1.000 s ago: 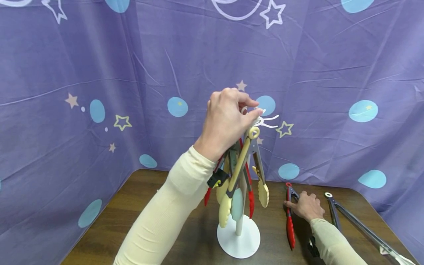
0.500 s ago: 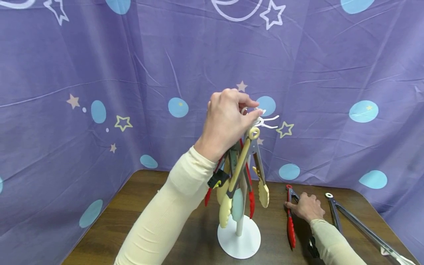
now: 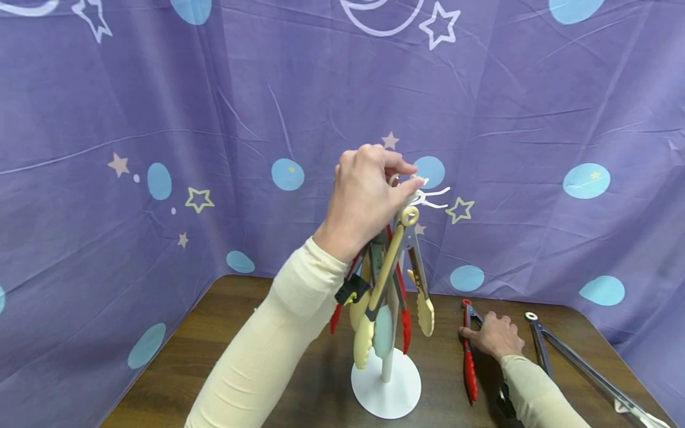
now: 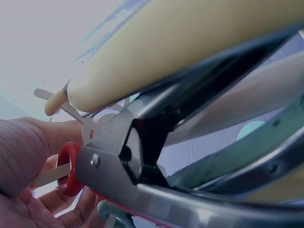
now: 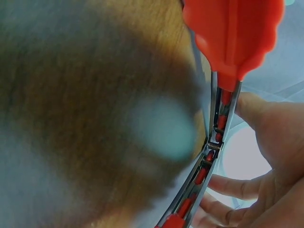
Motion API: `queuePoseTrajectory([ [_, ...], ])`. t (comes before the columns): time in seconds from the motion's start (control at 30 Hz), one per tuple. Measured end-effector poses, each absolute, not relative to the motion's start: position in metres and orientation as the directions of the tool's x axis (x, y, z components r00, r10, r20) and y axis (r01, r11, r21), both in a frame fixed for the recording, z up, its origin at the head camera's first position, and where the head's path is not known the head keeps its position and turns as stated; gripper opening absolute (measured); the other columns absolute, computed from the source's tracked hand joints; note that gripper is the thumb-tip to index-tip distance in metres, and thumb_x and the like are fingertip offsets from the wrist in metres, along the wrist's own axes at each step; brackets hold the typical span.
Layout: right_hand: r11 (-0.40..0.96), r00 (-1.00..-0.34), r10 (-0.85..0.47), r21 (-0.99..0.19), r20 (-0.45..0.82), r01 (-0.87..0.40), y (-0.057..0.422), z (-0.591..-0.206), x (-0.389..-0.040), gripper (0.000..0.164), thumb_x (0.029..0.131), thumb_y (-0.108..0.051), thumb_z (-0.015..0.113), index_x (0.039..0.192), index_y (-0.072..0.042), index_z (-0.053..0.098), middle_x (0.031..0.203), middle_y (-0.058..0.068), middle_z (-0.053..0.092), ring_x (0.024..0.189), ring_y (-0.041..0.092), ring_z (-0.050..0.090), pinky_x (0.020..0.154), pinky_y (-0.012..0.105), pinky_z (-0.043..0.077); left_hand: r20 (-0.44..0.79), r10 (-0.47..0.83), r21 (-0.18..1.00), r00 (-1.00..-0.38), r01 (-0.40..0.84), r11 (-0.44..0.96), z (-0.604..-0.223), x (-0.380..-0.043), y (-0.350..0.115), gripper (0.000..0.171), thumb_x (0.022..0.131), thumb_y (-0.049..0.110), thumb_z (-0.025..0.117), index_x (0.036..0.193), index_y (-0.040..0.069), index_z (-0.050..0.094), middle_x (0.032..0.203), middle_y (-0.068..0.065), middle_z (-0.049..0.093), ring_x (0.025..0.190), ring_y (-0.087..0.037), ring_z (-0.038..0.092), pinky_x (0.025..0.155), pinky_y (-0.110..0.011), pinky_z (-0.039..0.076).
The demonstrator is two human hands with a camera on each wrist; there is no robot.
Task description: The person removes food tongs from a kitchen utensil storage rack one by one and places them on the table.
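Note:
A white stand point(image 3: 386, 386) on a round base holds several tongs by their end rings. My left hand point(image 3: 361, 199) is at its top, thumb and fingers pinching the white piece among the hooks point(image 3: 433, 196). Pale yellow tongs point(image 3: 386, 270) hang just below that hand. The left wrist view shows a red-ringed pair of tongs point(image 4: 114, 161) on a hook beside the palm. My right hand point(image 3: 497, 336) is low on the table, holding red-tipped tongs point(image 3: 469, 371) with its thumb across one arm. In the right wrist view the red head point(image 5: 232, 38) lies beyond the fingers.
Long metal tongs with a white ring point(image 3: 583, 362) lie on the wooden table point(image 3: 235, 333), right of my right hand. A purple patterned curtain point(image 3: 321, 89) rises behind the table and along its left side.

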State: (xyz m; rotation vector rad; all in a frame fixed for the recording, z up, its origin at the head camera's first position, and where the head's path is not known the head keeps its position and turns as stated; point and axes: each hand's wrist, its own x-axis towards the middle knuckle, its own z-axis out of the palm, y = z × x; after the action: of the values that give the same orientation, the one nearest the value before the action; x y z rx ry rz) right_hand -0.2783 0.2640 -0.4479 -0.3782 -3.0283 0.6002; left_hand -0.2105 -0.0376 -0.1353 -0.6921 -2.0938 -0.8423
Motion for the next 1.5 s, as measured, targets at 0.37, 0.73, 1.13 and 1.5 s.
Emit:
queuePoseTrajectory([
  [0.37, 0.898, -0.974, 0.226, -0.385, -0.015, 0.214, 0.267, -0.445, -0.276, 0.081, 0.084, -0.055, 0.075, 0.113, 0.016, 0.049, 0.110, 0.042, 0.047, 0.109, 0.063, 0.048, 0.081, 0.073, 0.043, 0.803, 0.196, 0.332, -0.564, 0.695, 0.638, -0.135, -0.211, -0.037, 0.015, 0.085, 0.024, 0.085, 0.095, 0.014, 0.083, 0.072, 0.002, 0.067, 0.066, -0.012, 0.054, 0.062, -0.029, 0.043],
  [0.73, 0.909, -0.980, 0.195, -0.378, 0.023, 0.172, 0.265, -0.435, -0.270, 0.078, 0.085, -0.055, 0.076, 0.111, 0.014, 0.050, 0.105, 0.037, 0.050, 0.105, 0.061, 0.051, 0.079, 0.071, 0.045, 0.772, 0.200, 0.346, -0.604, 0.663, 0.664, -0.133, -0.208, -0.036, 0.017, 0.086, 0.026, 0.084, 0.098, 0.015, 0.083, 0.075, 0.002, 0.064, 0.069, -0.013, 0.053, 0.062, -0.031, 0.041],
  [1.13, 0.918, -0.982, 0.186, -0.364, 0.043, 0.158, 0.262, -0.429, -0.263, 0.091, 0.085, -0.060, 0.073, 0.124, 0.017, 0.046, 0.113, 0.042, 0.048, 0.111, 0.063, 0.048, 0.081, 0.074, 0.043, 0.732, 0.228, 0.347, -0.642, 0.639, 0.686, -0.129, -0.204, -0.034, 0.017, 0.090, 0.021, 0.080, 0.104, 0.012, 0.081, 0.109, -0.001, 0.071, 0.107, -0.018, 0.065, 0.077, -0.032, 0.049],
  [1.5, 0.920, -0.984, 0.157, -0.375, 0.086, 0.114, 0.263, -0.422, -0.257, 0.096, 0.084, -0.065, 0.071, 0.129, 0.017, 0.046, 0.115, 0.042, 0.047, 0.110, 0.062, 0.049, 0.081, 0.074, 0.042, 0.758, 0.173, 0.353, -0.629, 0.619, 0.701, -0.128, -0.206, -0.033, 0.015, 0.085, 0.022, 0.084, 0.099, 0.017, 0.082, 0.097, 0.005, 0.077, 0.092, -0.013, 0.068, 0.073, -0.032, 0.050],
])
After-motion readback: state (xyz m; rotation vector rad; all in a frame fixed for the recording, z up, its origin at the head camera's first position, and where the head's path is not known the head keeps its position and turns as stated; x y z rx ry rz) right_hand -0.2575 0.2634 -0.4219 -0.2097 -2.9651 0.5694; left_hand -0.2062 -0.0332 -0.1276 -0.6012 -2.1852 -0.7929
